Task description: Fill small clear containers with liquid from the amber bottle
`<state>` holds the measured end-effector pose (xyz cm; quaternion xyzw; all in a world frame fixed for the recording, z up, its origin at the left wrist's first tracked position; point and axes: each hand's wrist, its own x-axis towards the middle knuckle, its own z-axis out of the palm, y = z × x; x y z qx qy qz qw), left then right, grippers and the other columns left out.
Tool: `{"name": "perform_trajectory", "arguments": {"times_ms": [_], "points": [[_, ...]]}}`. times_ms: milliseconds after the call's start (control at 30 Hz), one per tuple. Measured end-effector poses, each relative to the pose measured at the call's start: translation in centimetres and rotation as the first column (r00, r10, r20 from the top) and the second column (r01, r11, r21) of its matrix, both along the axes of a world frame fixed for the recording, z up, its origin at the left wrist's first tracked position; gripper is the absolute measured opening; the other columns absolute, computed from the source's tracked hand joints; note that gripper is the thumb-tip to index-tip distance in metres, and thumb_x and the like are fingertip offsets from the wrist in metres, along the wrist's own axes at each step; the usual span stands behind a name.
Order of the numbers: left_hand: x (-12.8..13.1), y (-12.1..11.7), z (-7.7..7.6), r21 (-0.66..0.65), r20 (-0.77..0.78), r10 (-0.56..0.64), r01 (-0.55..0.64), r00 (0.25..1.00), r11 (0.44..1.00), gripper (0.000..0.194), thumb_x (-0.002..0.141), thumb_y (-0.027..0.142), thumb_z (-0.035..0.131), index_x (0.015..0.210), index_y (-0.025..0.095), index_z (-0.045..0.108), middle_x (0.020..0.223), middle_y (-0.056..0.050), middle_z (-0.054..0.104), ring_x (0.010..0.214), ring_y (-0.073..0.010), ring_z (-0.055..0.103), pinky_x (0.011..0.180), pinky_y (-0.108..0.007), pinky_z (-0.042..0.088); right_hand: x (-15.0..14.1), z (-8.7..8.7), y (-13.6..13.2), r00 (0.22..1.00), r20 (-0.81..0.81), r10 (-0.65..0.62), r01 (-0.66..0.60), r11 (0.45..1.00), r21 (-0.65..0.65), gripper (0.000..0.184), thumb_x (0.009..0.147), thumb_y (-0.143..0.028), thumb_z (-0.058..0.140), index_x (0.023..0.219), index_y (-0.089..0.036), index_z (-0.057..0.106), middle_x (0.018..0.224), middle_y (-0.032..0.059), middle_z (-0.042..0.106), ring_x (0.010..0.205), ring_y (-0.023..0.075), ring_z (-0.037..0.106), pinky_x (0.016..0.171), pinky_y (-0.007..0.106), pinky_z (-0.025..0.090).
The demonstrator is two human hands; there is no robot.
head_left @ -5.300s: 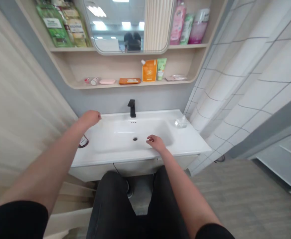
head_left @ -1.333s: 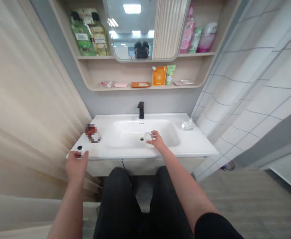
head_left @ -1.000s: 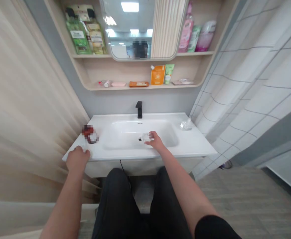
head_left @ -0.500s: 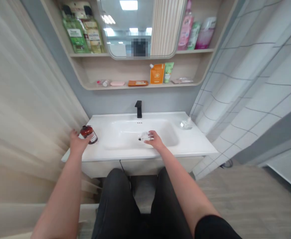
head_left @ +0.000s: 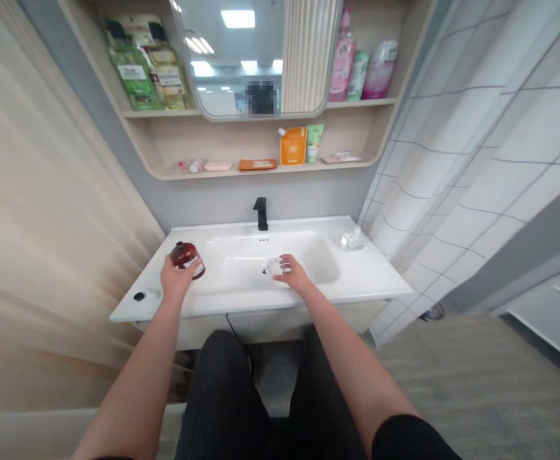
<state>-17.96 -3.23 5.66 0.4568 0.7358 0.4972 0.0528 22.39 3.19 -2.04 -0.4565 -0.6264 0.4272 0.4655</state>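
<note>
My left hand (head_left: 177, 281) is wrapped round a small brown bottle (head_left: 185, 255) and holds it tilted just over the left rim of the white sink (head_left: 366, 275). A small black cap (head_left: 139, 296) lies on the sink's left front corner, apart from the bottle. My right hand (head_left: 292, 275) hovers over the basin near the drain, fingers closed on a small clear object (head_left: 271, 266). The black tap (head_left: 261, 213) stands at the back of the basin.
Another clear item (head_left: 351, 239) rests at the sink's back right. A wooden shelf (head_left: 261, 171) above carries pouches, tubes and flat packs; bottles stand higher up beside the mirror (head_left: 232, 57). A beige curtain hangs left, a tiled wall stands right.
My left hand set the black cap down on the sink's corner, then reached to the brown bottle, gripped it and lifted it toward the basin. The right hand has stayed over the drain.
</note>
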Motion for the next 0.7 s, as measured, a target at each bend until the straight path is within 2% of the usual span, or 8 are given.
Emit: {"name": "perform_trajectory", "arguments": {"times_ms": [100,200,300,400,533,700], "points": [[4.8,0.4,-0.6,0.055,0.005,-0.198,0.197,0.980,0.979,0.073,0.074,0.057,0.091,0.134,0.021,0.068,0.124,-0.011,0.081,0.112,-0.0300,0.076,0.104,-0.042,0.057,-0.1,0.1,0.0,0.999,0.036,-0.007,0.008,1.000,-0.017,0.082,0.058,-0.036,0.099,0.130,-0.028,0.061,0.123,0.0076,0.069,0.106,0.0261,0.070,0.095,0.046,0.062],[9.4,1.2,-1.6,0.012,0.011,-0.378,0.378,0.926,0.926,0.073,0.074,0.051,0.094,0.135,0.022,0.068,0.123,-0.011,0.081,0.109,-0.0295,0.077,0.102,-0.040,0.057,-0.2,0.2,-0.1,0.998,0.060,0.004,-0.004,1.000,-0.011,0.083,0.060,-0.031,0.097,0.136,-0.027,0.063,0.127,0.0094,0.069,0.114,0.0277,0.069,0.096,0.044,0.061],[13.0,2.1,-2.6,-0.049,-0.045,-0.484,0.481,0.874,0.875,0.073,0.074,0.045,0.096,0.138,0.023,0.068,0.128,-0.012,0.080,0.114,-0.0317,0.076,0.104,-0.042,0.057,-0.3,0.4,-0.3,0.995,0.096,0.000,-0.001,1.000,0.010,0.086,0.061,-0.025,0.095,0.141,-0.027,0.064,0.134,0.0103,0.068,0.125,0.0294,0.067,0.098,0.043,0.061],[14.9,2.9,-3.6,-0.097,-0.129,-0.502,0.493,0.855,0.865,0.071,0.075,0.037,0.095,0.139,0.024,0.066,0.132,-0.011,0.079,0.118,-0.0320,0.076,0.107,-0.043,0.058,-0.2,0.5,-0.3,0.987,0.162,-0.020,0.020,1.000,0.001,0.088,0.061,-0.023,0.096,0.144,-0.027,0.064,0.134,0.0101,0.069,0.127,0.0295,0.067,0.103,0.044,0.059],[15.6,3.3,-4.4,-0.140,-0.283,-0.486,0.466,0.827,0.874,0.072,0.076,0.032,0.093,0.141,0.024,0.064,0.140,-0.011,0.076,0.128,-0.0333,0.072,0.115,-0.045,0.056,-0.1,0.3,-0.1,0.973,0.229,-0.009,0.004,1.000,0.021,0.089,0.061,-0.018,0.095,0.144,-0.027,0.065,0.137,0.0095,0.070,0.127,0.0289,0.068,0.112,0.045,0.055],[15.7,2.8,-4.5,-0.214,-0.416,-0.454,0.400,0.788,0.891,0.072,0.080,0.029,0.087,0.148,0.022,0.062,0.143,-0.014,0.074,0.132,-0.0350,0.069,0.114,-0.044,0.055,-0.1,-0.2,0.4,0.974,0.220,0.043,-0.041,0.999,-0.012,0.089,0.062,-0.019,0.095,0.145,-0.027,0.064,0.135,0.0096,0.071,0.120,0.0279,0.069,0.103,0.042,0.058]]}}
